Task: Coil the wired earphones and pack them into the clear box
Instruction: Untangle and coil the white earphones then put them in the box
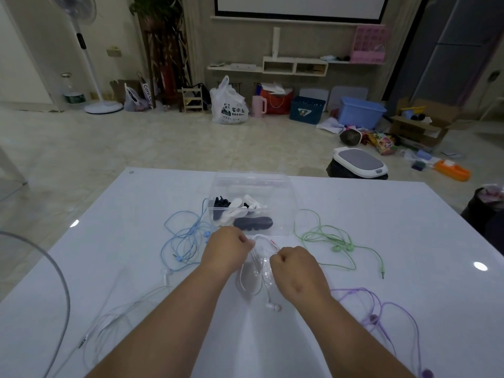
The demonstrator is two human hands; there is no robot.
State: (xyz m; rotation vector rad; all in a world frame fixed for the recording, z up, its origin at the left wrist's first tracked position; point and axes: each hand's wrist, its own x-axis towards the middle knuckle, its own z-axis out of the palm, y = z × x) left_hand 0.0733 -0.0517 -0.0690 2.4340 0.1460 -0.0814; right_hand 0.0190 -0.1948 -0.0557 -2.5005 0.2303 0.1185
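Observation:
Both my hands hold a white wired earphone over the white table, just in front of the clear box. My left hand pinches the cable at its top left. My right hand grips it at the right. Loops of white cable hang between them, and one earbud lies on the table below. The clear box stands open with black, white and grey items inside.
Loose earphones lie around: blue at the left, green at the right, purple at the near right, another white one at the near left. A fan guard stands at the table's left edge.

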